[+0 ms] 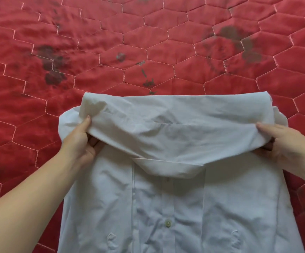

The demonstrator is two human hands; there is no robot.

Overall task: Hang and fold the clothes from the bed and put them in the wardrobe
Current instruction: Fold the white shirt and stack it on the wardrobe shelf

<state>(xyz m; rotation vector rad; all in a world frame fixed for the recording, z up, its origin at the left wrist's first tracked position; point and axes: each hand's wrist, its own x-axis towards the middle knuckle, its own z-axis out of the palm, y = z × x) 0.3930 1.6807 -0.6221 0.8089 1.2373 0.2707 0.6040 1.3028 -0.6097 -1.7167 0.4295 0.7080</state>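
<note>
A white button-front shirt (166,207) is lying face up on the bed (148,42), taking up the near middle of the view and running off the bottom edge, with its placket and one pale button (168,223) showing down the centre. The bed is wearing a red quilted cover stitched in hexagons, with dark blotches scattered across the far part. The far end of the shirt is being folded over toward the viewer, so a doubled band of cloth is lying across the width of the garment, and the pointed collar tips are hanging down at the middle of that band, just above the placket. The left hand (80,137) is gripping the left end of the folded band, its thumb lying on top of the cloth and its fingers (93,145) curling underneath, pinching the fabric between them. The right hand (283,141) is holding the right end in the same manner, thumb on top and pointing inward, with the fingers tucked beneath the fold and mostly hidden. Both forearms are reaching in from the near corners of the view, the left one bare and crossing the red cover, and the hands are sitting well apart at about the same height, one at each side edge of the shirt.
</note>
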